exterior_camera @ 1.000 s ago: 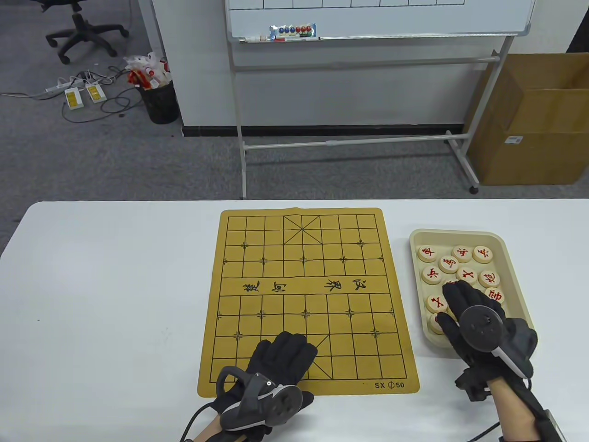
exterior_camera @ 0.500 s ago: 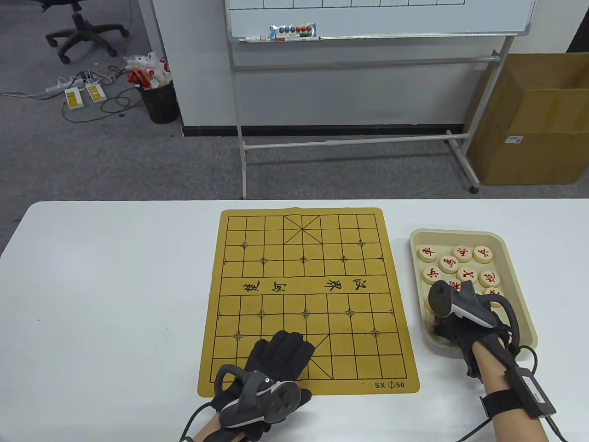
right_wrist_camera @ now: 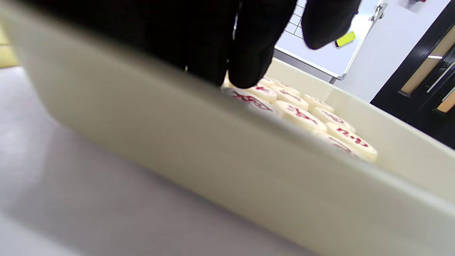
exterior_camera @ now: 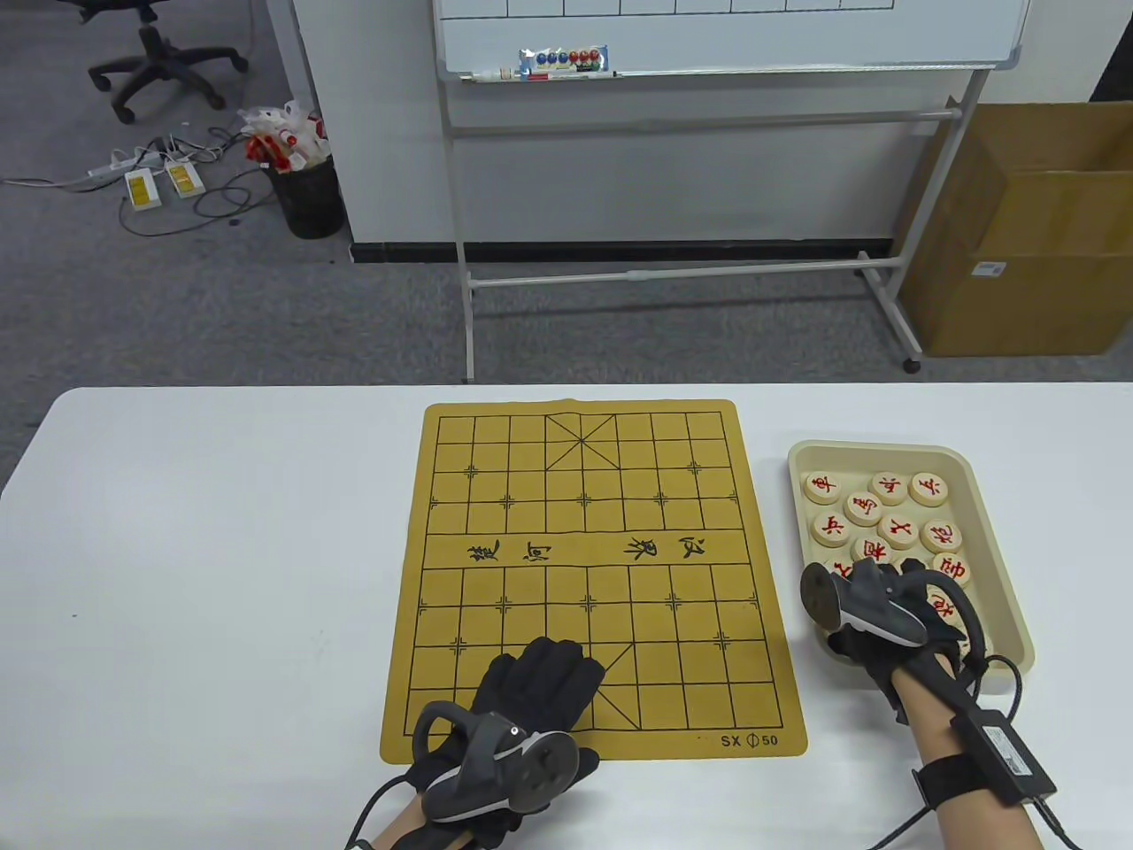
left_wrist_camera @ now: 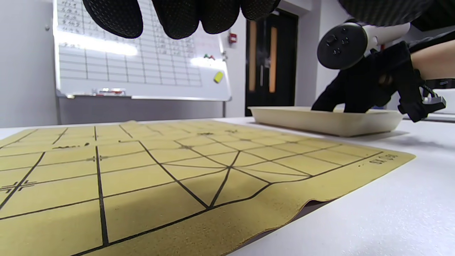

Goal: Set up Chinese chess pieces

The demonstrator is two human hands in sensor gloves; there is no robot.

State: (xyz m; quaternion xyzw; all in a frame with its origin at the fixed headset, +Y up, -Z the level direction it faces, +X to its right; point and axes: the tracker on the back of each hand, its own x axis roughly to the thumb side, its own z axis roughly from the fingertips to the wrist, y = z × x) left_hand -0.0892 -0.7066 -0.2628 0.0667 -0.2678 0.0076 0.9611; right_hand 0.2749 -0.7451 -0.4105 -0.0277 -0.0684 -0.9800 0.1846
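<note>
I'm reaching my right hand [exterior_camera: 890, 620] into the near end of the tray [exterior_camera: 991, 549], and compared with a second ago it is rolling over: the tracker that was lying flat over the back of the hand is now standing on edge toward the board [exterior_camera: 593, 575], and the hand is sitting nearer to me. I'm reading that as the fingers digging down for a piece, so the first pick is getting under way; nothing is sitting on the board yet. In the right wrist view my fingertips [right_wrist_camera: 249, 71] are pressing down on or just beside a disc [right_wrist_camera: 249, 100], but I cannot tell whether they are actually pinching it.

The pieces [exterior_camera: 885, 518] are all lying in the tray, flat, red characters facing up. They're round discs, so no long axis in plan; their short axis is pointing straight up.

My left hand [exterior_camera: 531, 699] is resting flat, fingers relaxed, on the board's near edge, holding nothing.
</note>
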